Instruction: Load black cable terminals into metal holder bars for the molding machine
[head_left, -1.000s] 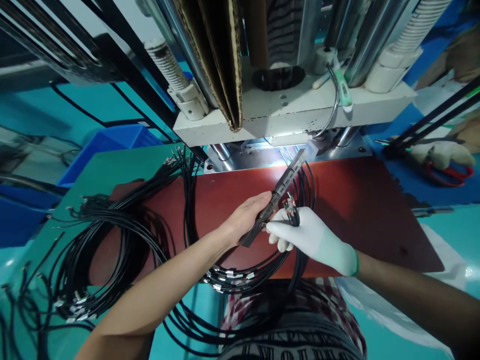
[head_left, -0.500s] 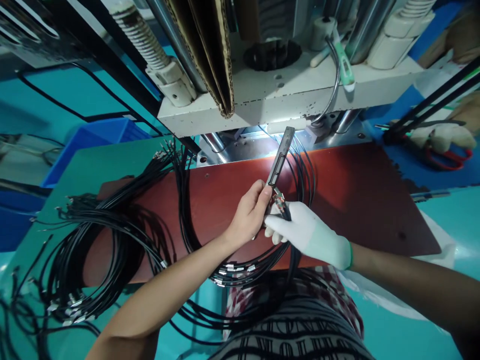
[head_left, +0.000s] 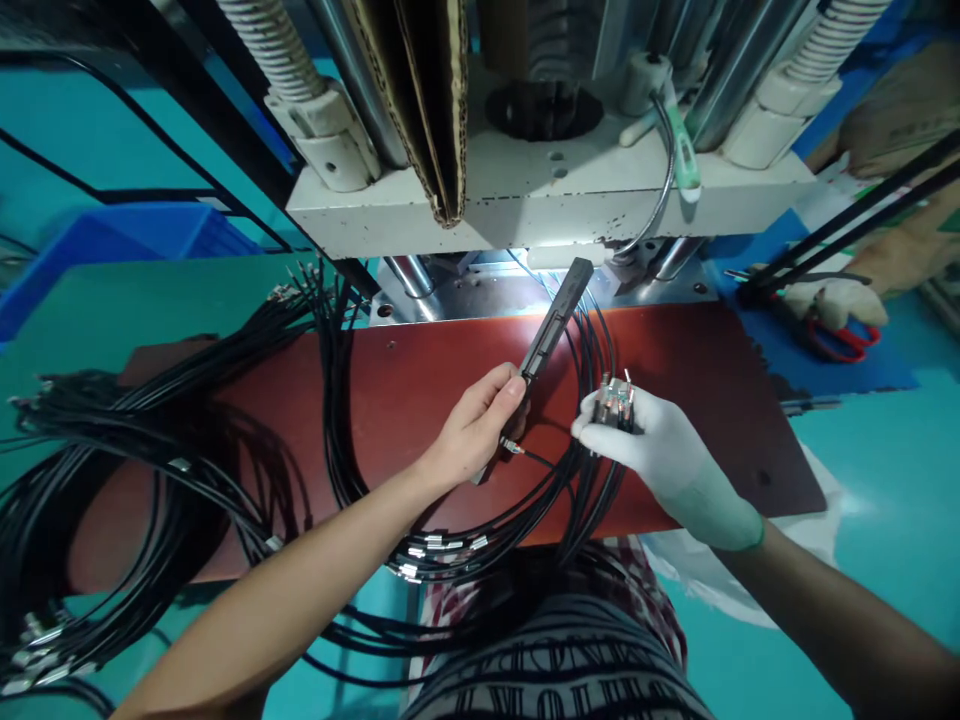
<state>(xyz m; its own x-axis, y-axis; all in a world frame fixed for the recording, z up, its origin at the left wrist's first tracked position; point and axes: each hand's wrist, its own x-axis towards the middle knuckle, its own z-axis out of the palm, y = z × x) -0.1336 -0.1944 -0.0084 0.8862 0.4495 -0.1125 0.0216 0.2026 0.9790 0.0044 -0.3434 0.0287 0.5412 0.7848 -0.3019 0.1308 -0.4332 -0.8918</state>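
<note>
My bare left hand [head_left: 480,420] is closed round the lower part of a long dark metal bar [head_left: 556,322] with slots along its side. The bar tilts up and to the right over the reddish-brown board [head_left: 697,400]. A metal cable end [head_left: 513,447] pokes out just beneath my left fingers; whether they grip it I cannot tell. To the right, my white-gloved right hand [head_left: 660,455] pinches a bunch of cable ends [head_left: 616,400] with bare metal and copper-coloured tips. Black cables [head_left: 559,480] loop across the board below both hands.
A white press plate [head_left: 480,220] spans the back, with folded cardboard [head_left: 450,190] in front of it. Coils of black cable [head_left: 180,430] cover the left side. Blue bins [head_left: 142,240] stand at far left. Red-handled scissors [head_left: 844,340] and another person's gloved hand [head_left: 817,300] are at right.
My right hand has moved right, away from the bar and my left hand, with the cable ends in it. My left hand has shifted slightly left and down, still round the bar.
</note>
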